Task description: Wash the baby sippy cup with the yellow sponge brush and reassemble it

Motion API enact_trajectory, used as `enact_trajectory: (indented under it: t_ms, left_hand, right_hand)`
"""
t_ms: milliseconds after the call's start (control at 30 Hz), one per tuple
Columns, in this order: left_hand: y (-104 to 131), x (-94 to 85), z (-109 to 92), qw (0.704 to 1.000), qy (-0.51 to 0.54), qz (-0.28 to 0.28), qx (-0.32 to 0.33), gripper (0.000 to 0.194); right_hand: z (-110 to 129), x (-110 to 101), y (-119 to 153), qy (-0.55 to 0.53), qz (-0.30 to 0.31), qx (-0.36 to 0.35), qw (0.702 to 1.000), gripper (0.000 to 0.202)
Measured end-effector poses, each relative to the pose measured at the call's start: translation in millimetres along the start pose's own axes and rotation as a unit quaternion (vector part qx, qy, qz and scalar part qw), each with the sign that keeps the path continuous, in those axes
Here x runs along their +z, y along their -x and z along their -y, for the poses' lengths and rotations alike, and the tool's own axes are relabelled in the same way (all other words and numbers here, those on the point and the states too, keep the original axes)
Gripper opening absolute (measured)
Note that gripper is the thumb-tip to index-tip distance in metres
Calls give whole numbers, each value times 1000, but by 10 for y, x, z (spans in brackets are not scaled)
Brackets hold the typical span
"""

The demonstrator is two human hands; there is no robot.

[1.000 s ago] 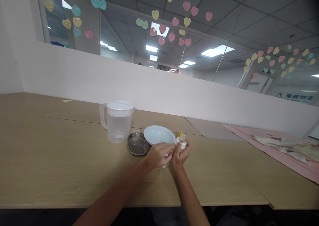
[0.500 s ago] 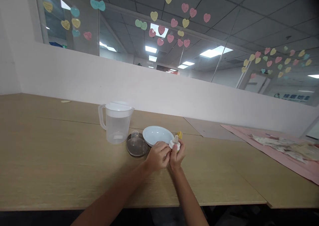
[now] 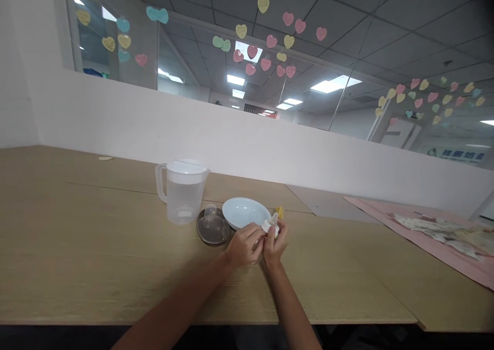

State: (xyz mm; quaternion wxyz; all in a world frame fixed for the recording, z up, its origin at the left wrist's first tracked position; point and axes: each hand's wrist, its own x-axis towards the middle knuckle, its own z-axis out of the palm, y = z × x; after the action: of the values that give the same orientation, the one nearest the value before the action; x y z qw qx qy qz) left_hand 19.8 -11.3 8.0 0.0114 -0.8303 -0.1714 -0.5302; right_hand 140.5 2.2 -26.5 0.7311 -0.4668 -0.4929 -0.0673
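In front of me, both hands meet over the table at a clear baby bottle nipple set in a white collar ring. My right hand is closed around the ring, its thumb on the near side and the nipple pointing up, slightly tilted. My left hand is closed too, its fingertips against the ring's left side; whatever lies under its fingers is hidden. Just behind the hands is a pale blue-white bowl. To its left, a clear dome cap rests on a dark grey dish.
A translucent pitcher with a handle stands on the left. Something yellow lies behind my right hand. At the far right, a pink sheet bears papers or packets. A white wall with a window above bounds the table.
The nipple and its collar have tilted a little to the right in my hands. The whole view has shifted slightly downward; the pitcher, bowl and dish stay in place.
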Motion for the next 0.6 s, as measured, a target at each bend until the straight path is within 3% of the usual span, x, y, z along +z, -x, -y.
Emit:
enact_trajectory:
  t_ms: [200,367,600]
  left_hand:
    - [44,55,84,984,55,-127,-115,14]
    - [59,87,104,980,72,-147,-112,23]
    - [67,88,53,975,118,-131,-134,30]
  right_hand:
    - [-16,27,8,4,22,-13,1000,34]
    - [-12,20,9,12,17,-26,999,36]
    - [58,19,35,-40,6,-11,999,37]
